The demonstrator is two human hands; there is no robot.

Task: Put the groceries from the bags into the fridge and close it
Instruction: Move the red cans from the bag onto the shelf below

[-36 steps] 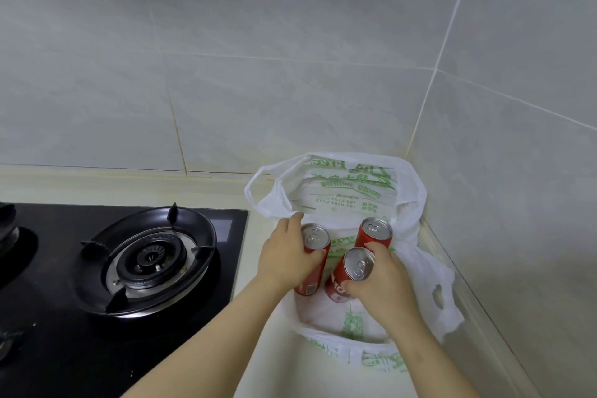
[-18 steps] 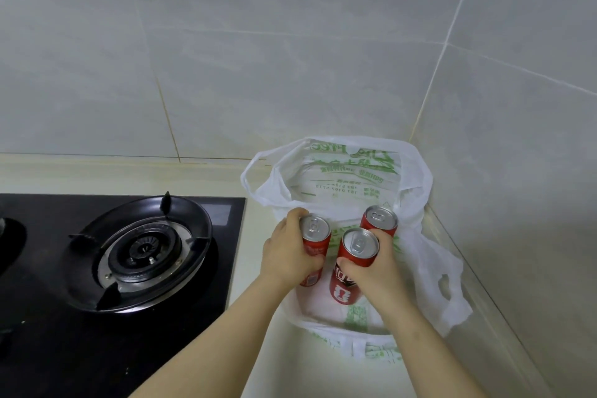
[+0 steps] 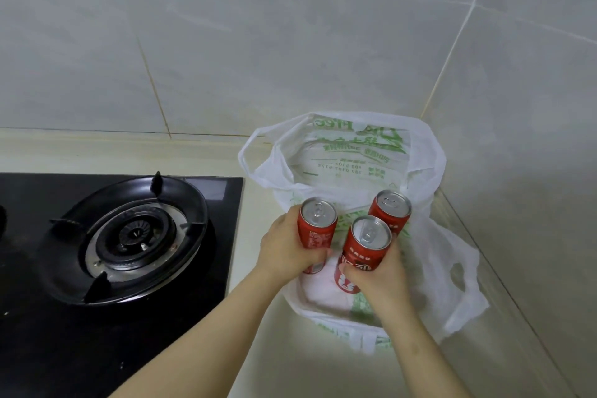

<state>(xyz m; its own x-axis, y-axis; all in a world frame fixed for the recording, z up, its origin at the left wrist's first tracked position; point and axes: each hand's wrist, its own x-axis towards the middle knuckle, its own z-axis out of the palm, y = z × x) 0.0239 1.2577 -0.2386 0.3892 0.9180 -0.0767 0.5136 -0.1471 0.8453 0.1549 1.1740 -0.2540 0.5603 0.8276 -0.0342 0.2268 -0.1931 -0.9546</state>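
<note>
Lifting drinks out of the white plastic bag [image 3: 355,155] looks to be the step in hand. The bag stands open on the pale surface [image 3: 307,365] in the wall corner, at about five o'clock of the view, with the gas burner [image 3: 135,236] off at nine o'clock.

The left hand [image 3: 287,252] is wrapped round the left can [image 3: 318,226], at nine o'clock of the bag's mouth. The right hand [image 3: 374,278] grips the front can [image 3: 365,245] low on its body. The rear can [image 3: 389,210] stands at one o'clock of the front can, close against it; whether the right hand's fingers hold it too, I cannot tell. All three are upright, tops up.

No fridge is in view, so the task seems early. The next move likely calls for raising the cans clear of the bag's rim without snagging the handles, then turning away to find the fridge, keeping them level.
</note>
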